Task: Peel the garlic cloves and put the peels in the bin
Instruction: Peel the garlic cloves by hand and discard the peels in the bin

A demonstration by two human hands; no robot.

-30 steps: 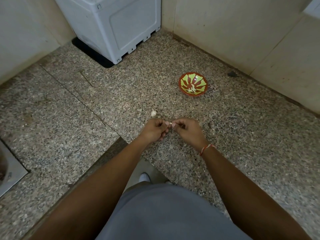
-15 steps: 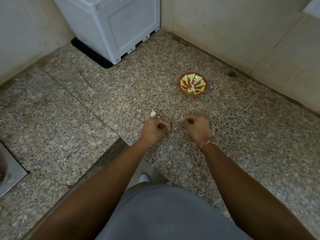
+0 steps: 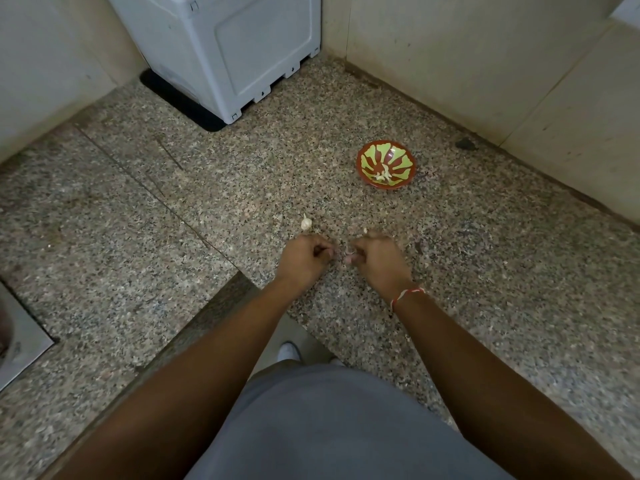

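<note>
My left hand [image 3: 304, 258] is curled into a fist on the speckled granite counter [image 3: 485, 271]; I cannot see anything inside it. A small gap away, my right hand [image 3: 377, 263] pinches a pale bit of garlic [image 3: 349, 251] at its fingertips; clove or peel, I cannot tell. Just beyond my left hand lies a small garlic bulb piece [image 3: 306, 223]. A tiny white scrap [image 3: 365, 231] lies past my right hand. Further back right stands a red and green bowl [image 3: 367, 157] with pale peeled cloves [image 3: 382, 175] in it. No bin is in view.
A grey plastic appliance [image 3: 242, 46] stands on a black mat in the back corner. Tiled walls [image 3: 485, 64] close the counter behind and to the right. The counter edge [image 3: 221, 303] steps inward in front of me. A metal sink corner [image 3: 20, 337] shows at far left.
One second ago both hands pinched one garlic piece together. They pulled apart, and now sit slightly separated and a little lower, with the pale bit at my right fingertips.
</note>
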